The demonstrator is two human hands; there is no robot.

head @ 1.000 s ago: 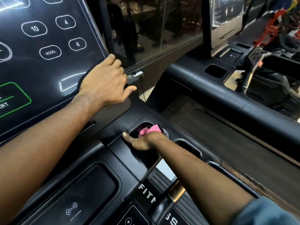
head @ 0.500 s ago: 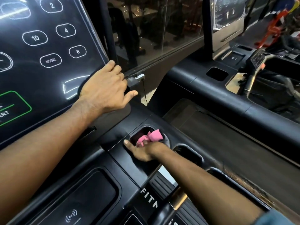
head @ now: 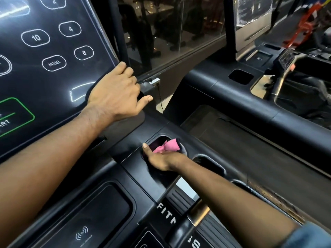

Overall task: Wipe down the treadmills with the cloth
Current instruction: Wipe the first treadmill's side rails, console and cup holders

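left hand (head: pixel 114 93): fingers curled over corner of glossy black touchscreen panel (head: pixel 53 77) | right hand (head: pixel 161 160): fingers clamped on crumpled pink cloth (head: pixel 166 146) inside black oval cup-holder recess (head: pixel 161 136)

Pink cloth (head: pixel 168 146), black treadmill console (head: pixel 125 145) — white-outlined buttons (head: pixel 54 63); green-edged start button (head: pixel 10 119)

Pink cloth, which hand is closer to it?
Right. The right hand grips the pink cloth inside the cup holder; the left hand is farther up, holding the console screen by its corner.
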